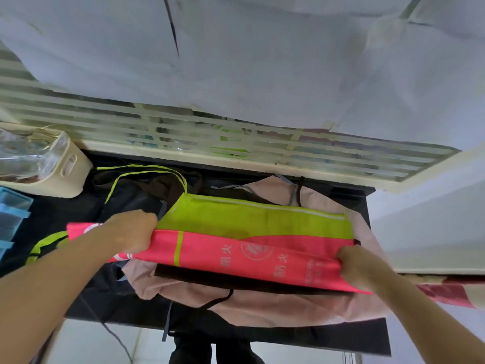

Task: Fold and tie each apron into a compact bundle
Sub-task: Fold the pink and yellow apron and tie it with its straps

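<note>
Two hands (131,232) (354,266) gripping one pink-green apron (236,248) atop perhaps three others (262,306).

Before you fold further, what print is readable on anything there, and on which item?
"用火" on the pink apron, left of its round logo.
"防火" on the same apron, right of the logo.
Small white print near the right hand: too blurred to read.
Round logo: no legible text.
</note>
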`<state>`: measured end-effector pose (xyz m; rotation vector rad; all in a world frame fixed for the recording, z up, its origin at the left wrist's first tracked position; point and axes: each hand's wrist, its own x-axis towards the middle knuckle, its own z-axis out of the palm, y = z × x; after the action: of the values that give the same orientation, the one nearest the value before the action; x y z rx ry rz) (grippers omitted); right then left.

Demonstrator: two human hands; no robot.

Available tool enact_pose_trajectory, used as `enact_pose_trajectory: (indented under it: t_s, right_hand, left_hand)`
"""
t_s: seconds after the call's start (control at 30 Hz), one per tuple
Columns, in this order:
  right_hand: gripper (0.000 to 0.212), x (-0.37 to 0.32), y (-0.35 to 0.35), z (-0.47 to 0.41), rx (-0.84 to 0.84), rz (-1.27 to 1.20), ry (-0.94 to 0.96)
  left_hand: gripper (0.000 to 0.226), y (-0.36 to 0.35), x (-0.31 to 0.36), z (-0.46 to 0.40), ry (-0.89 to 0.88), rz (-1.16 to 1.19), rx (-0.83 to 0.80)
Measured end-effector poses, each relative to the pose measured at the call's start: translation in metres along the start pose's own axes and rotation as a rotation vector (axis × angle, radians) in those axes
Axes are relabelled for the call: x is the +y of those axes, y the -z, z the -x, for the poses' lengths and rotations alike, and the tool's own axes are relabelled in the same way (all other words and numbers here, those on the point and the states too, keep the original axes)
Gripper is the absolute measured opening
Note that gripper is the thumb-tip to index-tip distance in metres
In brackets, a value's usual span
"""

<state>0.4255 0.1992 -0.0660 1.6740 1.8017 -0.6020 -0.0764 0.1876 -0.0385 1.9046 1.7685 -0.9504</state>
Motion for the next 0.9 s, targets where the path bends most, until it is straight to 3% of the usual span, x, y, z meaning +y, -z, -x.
enact_pose_trajectory:
  t_s: [0.13, 0.2, 0.37, 0.53, 0.6, 0.67, 0.73, 0.83, 0.9]
  right_hand:
    - [0.024, -0.003, 0.013, -0.002, -0.064, 0.02, 0.019]
    - [0.032, -0.001, 0.022, -0.006, -0.03, -0.023, 0.02]
    - [0.023, -0.001, 0.032, -0.021, 0.155, -0.066, 0.002]
    - [0.022, -0.007, 0.013, -0.041, 0.326, 0.002, -0.019]
    - [0.028, -0.009, -0.001, -0.046, 0.495, 0.011, -0.051]
    - [0.039, -0.019, -0.013, -0.043, 0.667, -0.048, -0.095]
    - [0.049, -0.042, -0.026, -0.029, 0.708, -0.139, -0.071]
    - [0.058, -0.099, -0.048, 0.001, 0.606, -0.216, 0.141]
    - [0.063, -0.132, -0.068, 0.009, 0.452, -0.193, 0.284]
  left_hand:
    - [0.005, 0.017, -0.001, 0.003, -0.001, 0.01, -0.111]
    - [0.008, 0.027, 0.002, -0.002, 0.043, 0.051, -0.074]
    - [0.019, 0.033, 0.011, -0.021, 0.139, 0.121, 0.071]
    - [0.033, 0.009, 0.028, -0.038, 0.201, 0.05, 0.074]
    - [0.038, -0.004, 0.033, -0.042, 0.244, -0.008, 0.25]
    - [0.045, -0.014, 0.044, -0.044, 0.176, 0.008, 0.463]
    - [0.043, -0.022, 0.071, -0.038, -0.033, 0.144, 0.607]
    - [0.044, -0.038, 0.131, -0.021, -0.299, 0.355, 0.497]
    - [0.061, -0.055, 0.166, -0.016, -0.308, 0.398, 0.383]
